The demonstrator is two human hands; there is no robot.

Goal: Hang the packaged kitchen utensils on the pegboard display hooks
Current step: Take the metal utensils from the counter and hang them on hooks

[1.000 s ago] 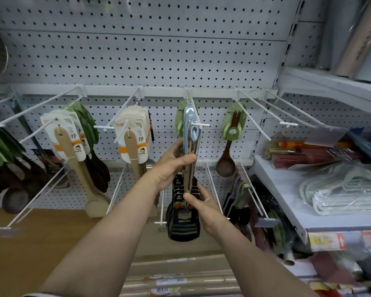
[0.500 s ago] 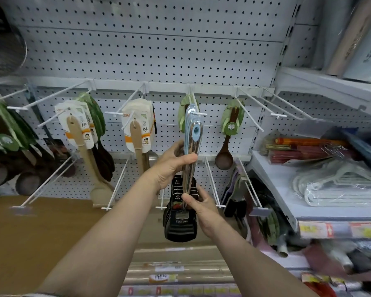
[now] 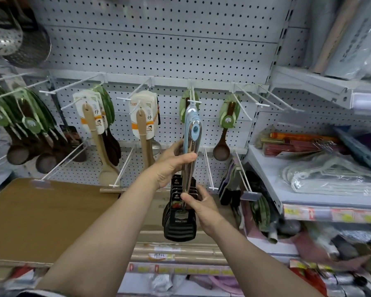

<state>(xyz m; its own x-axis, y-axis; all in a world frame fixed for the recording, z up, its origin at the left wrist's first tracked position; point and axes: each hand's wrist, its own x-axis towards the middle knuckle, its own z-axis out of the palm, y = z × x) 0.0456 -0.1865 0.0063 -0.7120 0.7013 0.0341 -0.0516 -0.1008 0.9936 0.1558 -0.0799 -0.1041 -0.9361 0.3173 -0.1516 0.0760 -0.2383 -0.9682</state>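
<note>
Change since earlier frame: Both hands and the utensil bundle sit lower against the pegboard than a second ago; the handle tops, then level with the hook tip, are now just below it.
Left hand (image 3: 171,166): grip curled round the upper shafts of the utensils, thumb across the front, fingers behind.
Right hand (image 3: 201,205): grip pinches the lower shafts just above the black heads, thumb on the front.
Packaged utensils (image 3: 190,151): a bundle of chrome-shafted tools with light-blue handle ends, held upright and edge-on between the two hands; black slotted heads with printed label cards hang at the bottom.
Position of bundle: in front of the centre hook (image 3: 193,102), handle tops just below its white tip; whether any hang hole is on the wire cannot be told.
Pegboard (image 3: 159,39): white perforated panel with a rail carrying angled wire hooks.
Same hook, behind the bundle: a green-carded item (image 3: 183,108) hangs near the board.
Hook to the right: a dark wooden spoon (image 3: 223,142) on a green card.
Hooks to the left: two groups of beige wooden spatulas (image 3: 94,133) on white-and-orange cards; further left, dark ladles (image 3: 22,146) on green cards.
Upper left: perforated metal strainers (image 3: 15,37), blurred.
Right shelf (image 3: 263,168): bagged pale hangers (image 3: 330,179) and red stick bundles (image 3: 298,144).
Lower left: a brown board (image 3: 41,215) lies flat.
</note>
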